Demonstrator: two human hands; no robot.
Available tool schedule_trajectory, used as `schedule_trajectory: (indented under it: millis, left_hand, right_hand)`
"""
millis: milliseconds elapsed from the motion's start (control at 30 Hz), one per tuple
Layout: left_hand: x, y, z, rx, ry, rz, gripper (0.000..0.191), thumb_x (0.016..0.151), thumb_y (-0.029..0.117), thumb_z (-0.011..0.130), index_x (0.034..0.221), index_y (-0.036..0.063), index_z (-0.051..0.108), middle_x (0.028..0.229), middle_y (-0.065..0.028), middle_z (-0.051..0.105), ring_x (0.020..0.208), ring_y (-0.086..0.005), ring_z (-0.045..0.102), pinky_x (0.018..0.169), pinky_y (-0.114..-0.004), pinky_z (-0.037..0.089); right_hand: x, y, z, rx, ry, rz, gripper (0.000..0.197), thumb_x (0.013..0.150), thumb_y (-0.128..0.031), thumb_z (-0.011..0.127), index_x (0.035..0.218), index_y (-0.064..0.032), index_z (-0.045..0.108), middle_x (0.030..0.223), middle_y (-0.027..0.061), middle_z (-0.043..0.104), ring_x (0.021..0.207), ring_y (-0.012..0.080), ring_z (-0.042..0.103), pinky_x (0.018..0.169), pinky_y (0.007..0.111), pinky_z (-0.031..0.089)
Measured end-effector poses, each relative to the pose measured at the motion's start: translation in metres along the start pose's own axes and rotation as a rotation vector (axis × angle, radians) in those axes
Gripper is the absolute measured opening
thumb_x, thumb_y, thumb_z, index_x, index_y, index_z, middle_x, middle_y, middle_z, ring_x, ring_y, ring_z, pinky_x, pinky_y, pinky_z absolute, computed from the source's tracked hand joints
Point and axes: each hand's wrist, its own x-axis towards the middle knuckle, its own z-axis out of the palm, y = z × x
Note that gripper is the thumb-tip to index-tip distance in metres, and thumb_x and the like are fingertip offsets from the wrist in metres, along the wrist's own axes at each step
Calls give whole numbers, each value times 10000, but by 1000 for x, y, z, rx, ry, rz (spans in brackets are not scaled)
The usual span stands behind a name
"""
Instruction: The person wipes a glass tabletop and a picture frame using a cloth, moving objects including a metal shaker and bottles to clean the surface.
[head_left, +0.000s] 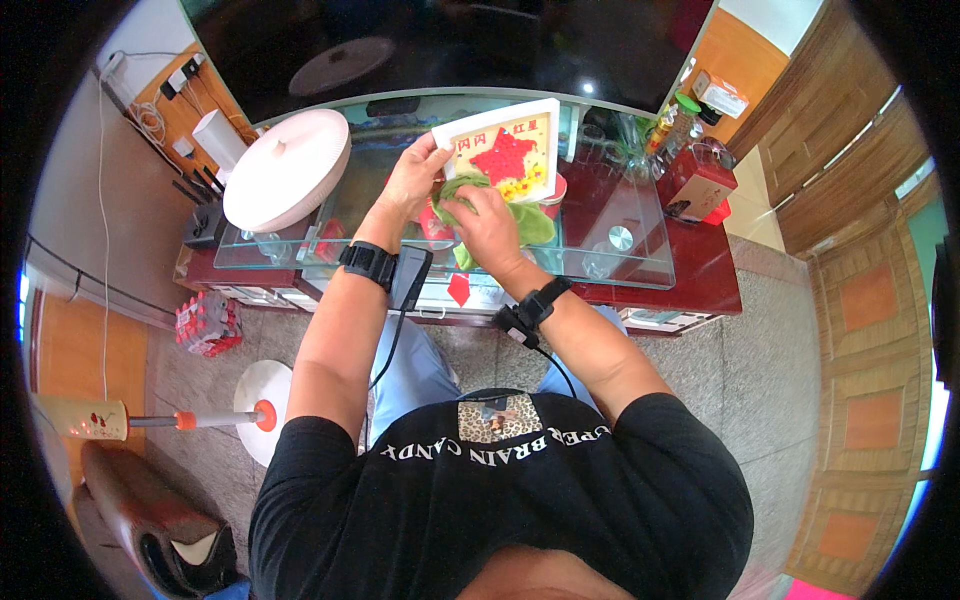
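Observation:
My left hand (414, 174) grips the left edge of a white picture frame (556, 142), thumb on its front. The frame is tilted up above the glass shelf and holds a red star with yellow flowers at its lower right. My right hand (486, 227) has its fingers bunched on a green cloth (533, 224) at the frame's lower left corner; part of the cloth hangs to the right. Behind the cloth are red items, partly hidden, and a red pointed piece (458, 289) shows below it.
A glass shelf (630, 276) stands on a dark red cabinet (705, 262). A large white round lidded container (289, 171) is at left, a television (450, 45) behind. Bottles (679, 124) and a red box (697, 180) stand at right; packed bottles (208, 324) lie on the floor.

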Motion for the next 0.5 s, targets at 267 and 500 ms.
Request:
schedule_trajectory:
  millis: [267,500]
  left_hand:
    - [0,10,0,156,45,-85,225,813,194,420,1011,89,438,873,-27,537,733,-120,539,622,-253,456]
    - [-5,15,-11,150,80,-52,215,812,142,421,999,37,435,885,-55,519,779,-129,517,673,-263,443]
  right_hand:
    - [-13,8,-11,-110,-291,-44,147,594,-117,500,723,-116,570,829,16,508,782,196,471,638,318,417]
    - [17,50,-52,-102,-159,447,143,638,-57,510,771,-63,562,808,106,533,766,262,504,658,353,417]
